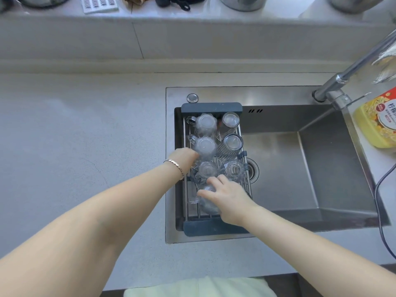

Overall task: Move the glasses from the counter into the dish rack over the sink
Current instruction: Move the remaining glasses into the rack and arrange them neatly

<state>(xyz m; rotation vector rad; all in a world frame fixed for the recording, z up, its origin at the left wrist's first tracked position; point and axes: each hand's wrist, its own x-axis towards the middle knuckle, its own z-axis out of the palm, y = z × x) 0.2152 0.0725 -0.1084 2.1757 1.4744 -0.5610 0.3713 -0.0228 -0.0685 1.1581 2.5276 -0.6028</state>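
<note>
A dark-framed dish rack (211,107) spans the left end of the steel sink (300,168). Several clear glasses stand upside down on its bars, among them two handled mugs (204,123) at the back left and ribbed tumblers (231,144) on the right. My right hand (227,200) grips a clear mug (206,203) at the near end of the rack, its handle pointing left. My left hand (185,157), with a bracelet on the wrist, reaches in from the left and touches a glass (203,172) in the third row; its fingers are hidden behind the glasses.
A faucet (342,82) slants over the sink's back right corner. A yellow dish soap bottle (377,123) stands on the right edge, with a dark cable (381,211) trailing below it. The pale counter (75,136) stretches left. Pots and small items line the back ledge.
</note>
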